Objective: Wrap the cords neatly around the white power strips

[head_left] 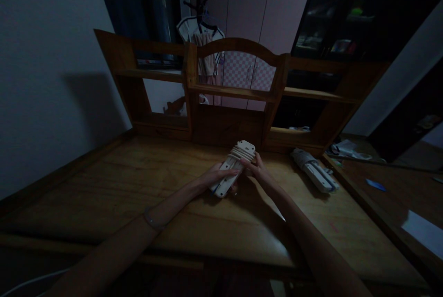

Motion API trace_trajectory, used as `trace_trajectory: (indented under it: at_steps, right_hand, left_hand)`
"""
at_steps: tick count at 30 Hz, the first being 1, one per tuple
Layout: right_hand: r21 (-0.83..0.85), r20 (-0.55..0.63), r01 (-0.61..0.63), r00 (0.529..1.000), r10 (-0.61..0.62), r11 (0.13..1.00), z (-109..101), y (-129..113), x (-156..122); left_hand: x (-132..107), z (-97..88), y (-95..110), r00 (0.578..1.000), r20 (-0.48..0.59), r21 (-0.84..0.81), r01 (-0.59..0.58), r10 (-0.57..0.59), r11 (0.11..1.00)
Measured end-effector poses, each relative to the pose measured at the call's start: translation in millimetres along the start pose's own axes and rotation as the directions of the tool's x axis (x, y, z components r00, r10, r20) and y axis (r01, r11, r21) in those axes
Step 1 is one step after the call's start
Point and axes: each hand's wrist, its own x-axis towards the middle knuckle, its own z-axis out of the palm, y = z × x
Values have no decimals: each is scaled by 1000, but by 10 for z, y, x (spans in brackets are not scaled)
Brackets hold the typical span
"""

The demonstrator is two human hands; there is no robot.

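Observation:
A white power strip with its cord wound around the far end is held above the wooden desk, near the middle. My left hand wraps around its near half from the left. My right hand grips the wound cord end from the right, fingers closed on it. A thin bracelet circles my left wrist.
A second white power strip, also wrapped in cord, lies on the desk to the right. A wooden shelf unit stands along the desk's back edge. Papers and a blue item lie at far right.

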Motion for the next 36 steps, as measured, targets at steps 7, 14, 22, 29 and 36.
trace_trajectory:
  at_steps: [7,14,22,29,36]
  right_hand:
    - [-38,71,125,990,-122,991,-27,41,34]
    - [-157,96,302,952,-290,940,-56,20,20]
    - [-156,94,254,966,-242,954,-59,84,22]
    - [-166,83,227,973,-216,960,-57,87,10]
    - [-143,110,204,976,-189,968,-62,71,9]
  left_hand:
    - [-2,6,15,1000,20,-3,-6,6,1000]
    - [-21,47,-39,999,28,-63,-31,33,998]
    - [3,7,-60,996,94,-62,16,-10,998]
    - [8,-15,-55,992,118,-69,61,-52,996]
    - [18,-16,-53,991,124,-60,67,-59,996]
